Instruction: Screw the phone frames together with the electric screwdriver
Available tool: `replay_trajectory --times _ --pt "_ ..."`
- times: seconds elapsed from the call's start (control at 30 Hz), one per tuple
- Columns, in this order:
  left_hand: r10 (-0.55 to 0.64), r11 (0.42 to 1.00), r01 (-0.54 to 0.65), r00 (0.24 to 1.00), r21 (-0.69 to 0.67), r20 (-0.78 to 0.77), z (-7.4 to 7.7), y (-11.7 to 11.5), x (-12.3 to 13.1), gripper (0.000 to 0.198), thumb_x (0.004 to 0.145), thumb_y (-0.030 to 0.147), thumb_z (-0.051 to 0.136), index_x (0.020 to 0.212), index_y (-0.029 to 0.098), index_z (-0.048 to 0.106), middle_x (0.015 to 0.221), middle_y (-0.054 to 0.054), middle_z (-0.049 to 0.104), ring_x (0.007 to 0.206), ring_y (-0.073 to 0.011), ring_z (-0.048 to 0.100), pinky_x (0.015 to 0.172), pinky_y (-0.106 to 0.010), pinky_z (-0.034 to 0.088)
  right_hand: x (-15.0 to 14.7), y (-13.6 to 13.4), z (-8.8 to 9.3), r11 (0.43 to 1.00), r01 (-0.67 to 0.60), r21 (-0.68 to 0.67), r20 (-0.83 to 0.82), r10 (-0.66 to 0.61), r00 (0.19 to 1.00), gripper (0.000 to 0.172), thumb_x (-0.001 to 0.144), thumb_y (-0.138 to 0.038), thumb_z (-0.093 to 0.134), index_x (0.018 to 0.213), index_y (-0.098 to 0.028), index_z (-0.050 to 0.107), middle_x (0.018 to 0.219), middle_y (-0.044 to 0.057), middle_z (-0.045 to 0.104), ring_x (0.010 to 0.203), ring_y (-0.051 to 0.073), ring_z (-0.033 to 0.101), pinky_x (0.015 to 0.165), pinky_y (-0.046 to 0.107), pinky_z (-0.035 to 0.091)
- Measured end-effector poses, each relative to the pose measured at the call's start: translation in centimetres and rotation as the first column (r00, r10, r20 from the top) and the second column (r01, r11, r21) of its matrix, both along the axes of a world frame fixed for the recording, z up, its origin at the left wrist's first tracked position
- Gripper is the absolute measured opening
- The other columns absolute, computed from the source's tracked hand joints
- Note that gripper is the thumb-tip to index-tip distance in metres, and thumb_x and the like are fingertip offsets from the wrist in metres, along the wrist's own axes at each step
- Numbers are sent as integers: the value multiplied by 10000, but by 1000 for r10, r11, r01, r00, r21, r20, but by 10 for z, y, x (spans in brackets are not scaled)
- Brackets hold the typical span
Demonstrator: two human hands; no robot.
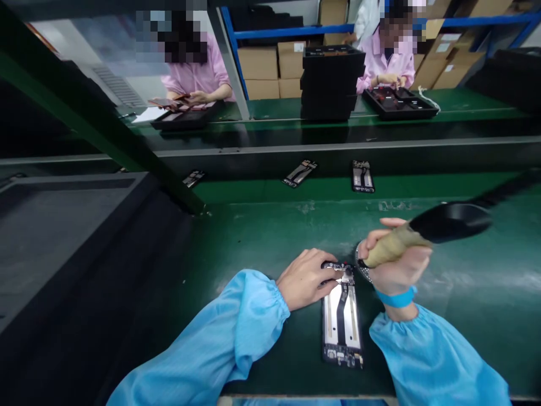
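Note:
An opened phone (341,321) lies lengthwise on the green bench, its bare metal back, black flex cable and circuit boards showing. My left hand (307,279) rests over its upper left edge, holding it down, with fingertips on the board at the top end. Just right of the phone, my right hand (401,268) is wrapped round a corded handheld tool (450,221). That tool has a beige taped grip, a black rear end and a shiny metal ring at its front, by the phone's top. Motion blurs its cord, and its exact kind is unclear.
Several opened phones, including one (362,176) and another (300,173), lie along the strip beyond. A dark box (139,225) and a green post (105,124) stand left. Across the bench, two people in pink work at black trays (399,104) beside stacked black trays (332,84).

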State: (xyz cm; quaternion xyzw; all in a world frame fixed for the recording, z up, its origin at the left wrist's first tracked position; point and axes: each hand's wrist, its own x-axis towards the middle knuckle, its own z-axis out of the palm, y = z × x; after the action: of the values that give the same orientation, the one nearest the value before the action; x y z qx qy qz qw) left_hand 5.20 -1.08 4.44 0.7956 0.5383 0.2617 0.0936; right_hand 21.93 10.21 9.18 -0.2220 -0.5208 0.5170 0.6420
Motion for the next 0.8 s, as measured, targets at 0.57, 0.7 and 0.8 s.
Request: replay_trajectory --times 0.57,0.7,0.8 --pt "1 999 -4 998 -33 -65 1 0 0 254 1120 379 599 1261 284 788 1392 -84 707 1199 -257 645 943 -410 481 -5 -1 -15 1000 -11 16 69 10 998 634 1000 -806 504 1122 -202 651 646 -16 592 430 160 553 424 306 485" --pt "6 1000 -8 999 -30 -50 1 -1 0 256 1120 377 599 1260 284 791 1377 -83 711 1193 -260 647 939 -415 485 -5 -2 -14 1000 -6 16 81 5 997 618 985 -801 544 1096 -203 646 639 -15 594 421 162 550 412 301 468" --pt "13 999 -15 999 -38 -44 2 -1 1 254 1119 377 602 1269 298 791 1368 -85 712 1195 -259 648 943 -416 487 -7 -5 -16 999 -33 -1 76 33 997 645 945 -837 574 1054 -204 633 638 -14 587 425 162 542 410 301 452"
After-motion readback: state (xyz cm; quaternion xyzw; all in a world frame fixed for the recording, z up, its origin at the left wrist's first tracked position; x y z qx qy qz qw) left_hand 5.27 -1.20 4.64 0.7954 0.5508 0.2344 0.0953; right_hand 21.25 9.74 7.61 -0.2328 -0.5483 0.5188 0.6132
